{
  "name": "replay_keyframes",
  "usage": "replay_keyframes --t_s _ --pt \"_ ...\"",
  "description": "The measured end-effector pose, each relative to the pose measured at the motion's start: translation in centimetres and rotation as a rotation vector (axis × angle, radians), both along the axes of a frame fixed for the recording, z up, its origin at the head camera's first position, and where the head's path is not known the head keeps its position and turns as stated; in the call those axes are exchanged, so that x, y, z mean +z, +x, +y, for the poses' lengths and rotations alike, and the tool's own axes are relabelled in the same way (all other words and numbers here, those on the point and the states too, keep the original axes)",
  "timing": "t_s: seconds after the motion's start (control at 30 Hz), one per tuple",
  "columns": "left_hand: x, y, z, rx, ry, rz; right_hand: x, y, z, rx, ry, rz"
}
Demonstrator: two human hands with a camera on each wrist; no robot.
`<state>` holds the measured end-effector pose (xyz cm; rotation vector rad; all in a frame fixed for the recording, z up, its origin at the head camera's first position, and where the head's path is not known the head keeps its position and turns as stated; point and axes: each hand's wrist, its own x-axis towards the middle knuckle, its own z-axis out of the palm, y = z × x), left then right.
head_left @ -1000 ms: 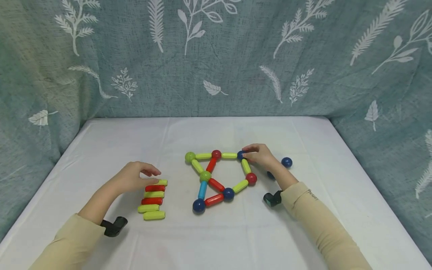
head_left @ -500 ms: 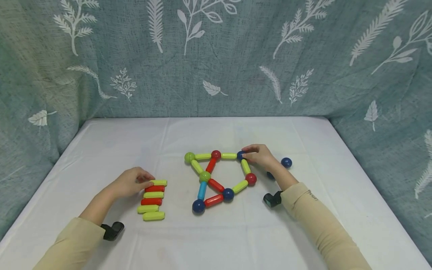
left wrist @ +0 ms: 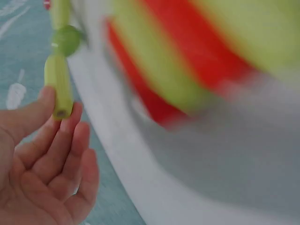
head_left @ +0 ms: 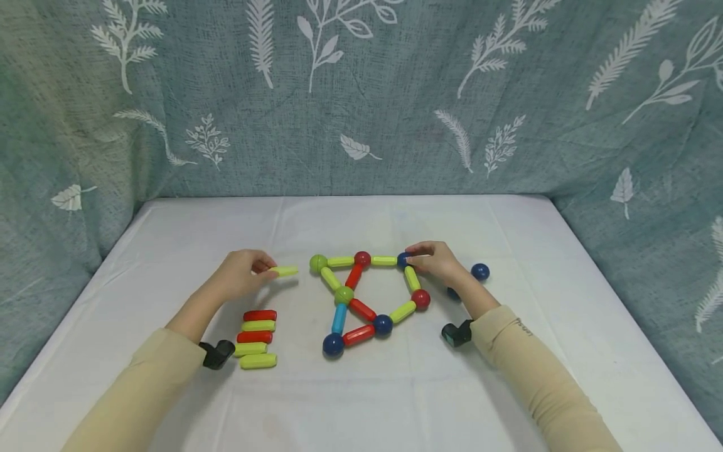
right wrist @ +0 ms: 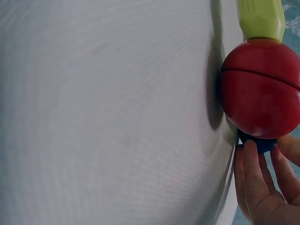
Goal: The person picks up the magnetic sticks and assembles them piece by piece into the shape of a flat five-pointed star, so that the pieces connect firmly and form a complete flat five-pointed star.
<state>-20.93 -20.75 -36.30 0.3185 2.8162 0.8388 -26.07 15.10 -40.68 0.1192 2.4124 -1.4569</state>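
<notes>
My left hand pinches a yellow-green magnetic building rod between thumb and fingers, its free end pointing at the green ball on the frame's left corner. In the left wrist view the rod overlaps that ball. The frame, made of rods and balls, lies flat as two joined loops. At its upper right corner my right hand grips a dark blue ball. In the right wrist view a red ball partly hides this blue ball.
Several red and yellow-green rods lie stacked in a column left of the frame. Two loose blue balls, one fully visible, sit by the right forearm. A white cloth covers the table; a patterned curtain hangs behind.
My left hand has taken the top yellow-green rod from the column and carried it up and right toward the frame. My right hand stays at the blue ball.
</notes>
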Motion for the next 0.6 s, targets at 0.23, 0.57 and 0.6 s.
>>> replay_keyframes --t_s 0.23,0.57,0.6 --pt "0.4 -3.6 5.7 0.171 0.108 0.036 0.2 0.0 -0.1 0.001 -0.004 -0.010" --pt "-1.1 -6.1 13.5 0.352 0.245 -0.059 0.3 0.1 0.1 0.005 -0.018 -0.013" --pt "-1.2 -6.2 14.0 0.363 0.239 -0.075 0.2 0.1 0.1 0.006 -0.018 -0.013"
